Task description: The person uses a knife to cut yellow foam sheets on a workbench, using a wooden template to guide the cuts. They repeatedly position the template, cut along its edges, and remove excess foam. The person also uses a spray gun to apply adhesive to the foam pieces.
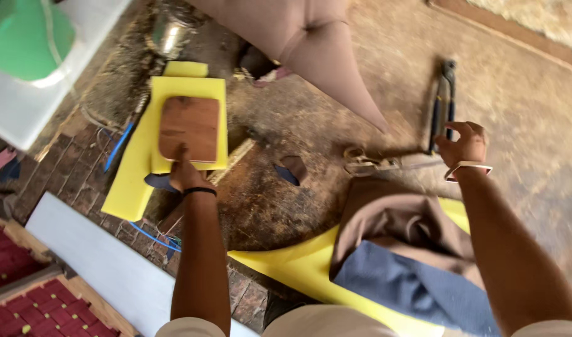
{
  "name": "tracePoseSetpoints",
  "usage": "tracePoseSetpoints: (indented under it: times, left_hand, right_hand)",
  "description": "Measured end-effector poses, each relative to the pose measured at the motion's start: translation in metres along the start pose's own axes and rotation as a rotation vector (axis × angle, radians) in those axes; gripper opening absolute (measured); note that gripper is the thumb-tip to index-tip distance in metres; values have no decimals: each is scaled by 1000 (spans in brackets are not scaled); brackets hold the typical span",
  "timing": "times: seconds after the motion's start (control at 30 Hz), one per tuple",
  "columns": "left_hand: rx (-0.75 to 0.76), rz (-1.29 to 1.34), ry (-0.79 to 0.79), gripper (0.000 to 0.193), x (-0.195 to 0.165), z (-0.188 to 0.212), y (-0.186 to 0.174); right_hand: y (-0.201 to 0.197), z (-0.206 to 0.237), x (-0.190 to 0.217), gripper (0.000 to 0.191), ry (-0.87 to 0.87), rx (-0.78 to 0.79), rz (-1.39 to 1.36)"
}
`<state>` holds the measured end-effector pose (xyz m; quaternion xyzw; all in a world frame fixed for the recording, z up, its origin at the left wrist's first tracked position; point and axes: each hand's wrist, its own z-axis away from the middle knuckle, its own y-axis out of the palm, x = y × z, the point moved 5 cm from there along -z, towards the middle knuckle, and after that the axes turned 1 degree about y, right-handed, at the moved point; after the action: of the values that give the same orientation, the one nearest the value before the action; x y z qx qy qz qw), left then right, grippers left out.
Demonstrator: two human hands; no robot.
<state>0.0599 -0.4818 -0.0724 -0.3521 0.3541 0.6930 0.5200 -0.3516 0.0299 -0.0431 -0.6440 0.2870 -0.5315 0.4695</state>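
two hands (185,171) (464,146), upright wooden board (190,128), stapler (444,103)

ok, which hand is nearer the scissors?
Right. The right hand hovers just past the blade end of the scissors, by the stapler. The left hand is far across, on the wooden board.

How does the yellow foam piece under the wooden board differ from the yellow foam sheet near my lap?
The yellow foam piece is a small rectangle with a wooden board on it, which the left hand touches. The yellow foam sheet is larger, lies lower in view, and is partly covered by brown fabric and blue fabric. Both are bright yellow and lie flat.
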Motion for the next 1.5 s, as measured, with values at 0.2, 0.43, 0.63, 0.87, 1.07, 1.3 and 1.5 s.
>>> tracePoseSetpoints:
  times: [0.2, 0.43, 0.63, 0.87, 1.07, 1.3, 1.5]
  left_hand:
    - [245, 37, 6, 58, -1, 68, -29]
    - [744, 263, -270, 68, 63, 181, -85]
    - [928, 199, -393, 67, 91, 258, -99]
    - [1103, 96, -429, 71, 114, 353, -97]
    - [1191, 4, -420, 75, 134, 400, -114]
    - [1128, -97, -462, 74, 142, 387, -138]
    - [1128, -423, -356, 75, 160, 371, -144]
  right_hand:
    - [-34, 215, -116, 41, 106, -224, -68]
    - [-17, 446, -153, 91, 568, -124, -511]
    - [8, 438, -87, 102, 572, 160, -433]
    - [-7, 389, -69, 65, 337, 402, -652]
    - [-16, 421, -160, 50, 709, 368, -828]
    - [-16, 289, -138, 12, 1007, -44, -1765]
    - [-153, 217, -60, 52, 31, 423, -1815]
